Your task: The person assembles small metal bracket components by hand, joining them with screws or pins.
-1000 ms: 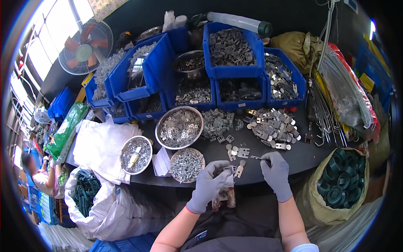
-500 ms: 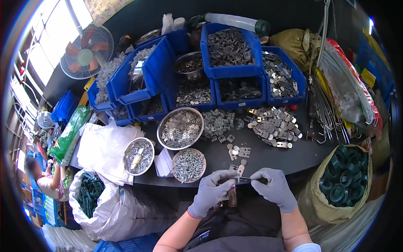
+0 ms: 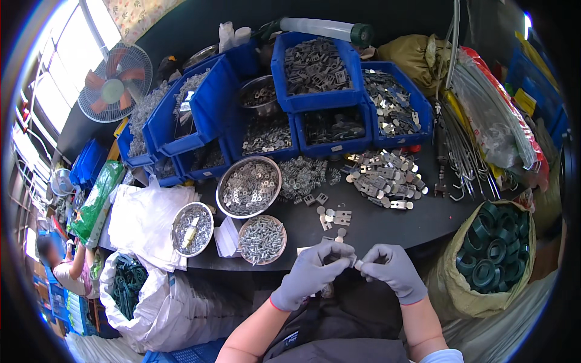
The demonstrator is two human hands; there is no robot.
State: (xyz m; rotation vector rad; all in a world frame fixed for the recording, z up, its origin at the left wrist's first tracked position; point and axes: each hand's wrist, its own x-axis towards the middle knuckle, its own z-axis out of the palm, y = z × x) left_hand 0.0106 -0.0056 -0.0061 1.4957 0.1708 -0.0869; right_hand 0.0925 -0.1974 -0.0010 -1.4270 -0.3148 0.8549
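Observation:
My left hand (image 3: pixel 316 271), in a grey glove, is closed with its fingertips pinched together at the table's front edge. Facing it, my right hand (image 3: pixel 392 270), gloved alike, pinches too. Between the fingertips shows a small metal piece (image 3: pixel 358 265); most of it is covered by the gloves. Just beyond my left fingers lies a flat metal clip with a round end (image 3: pixel 341 234). A few more metal clips (image 3: pixel 334 218) lie farther off, in front of a pile of similar clips (image 3: pixel 390 180).
Bowls of washers (image 3: pixel 249 186), screws (image 3: pixel 262 239) and small parts (image 3: pixel 192 230) stand to the left. Blue bins (image 3: pixel 327 103) line the back. A sack of green coils (image 3: pixel 493 257) stands right, a white sack (image 3: pixel 175 302) left. A person (image 3: pixel 69 269) is at far left.
The flat metal piece showing between my hands is now mostly hidden by my fingers. My hands have come closer together. The whole view has shifted slightly.

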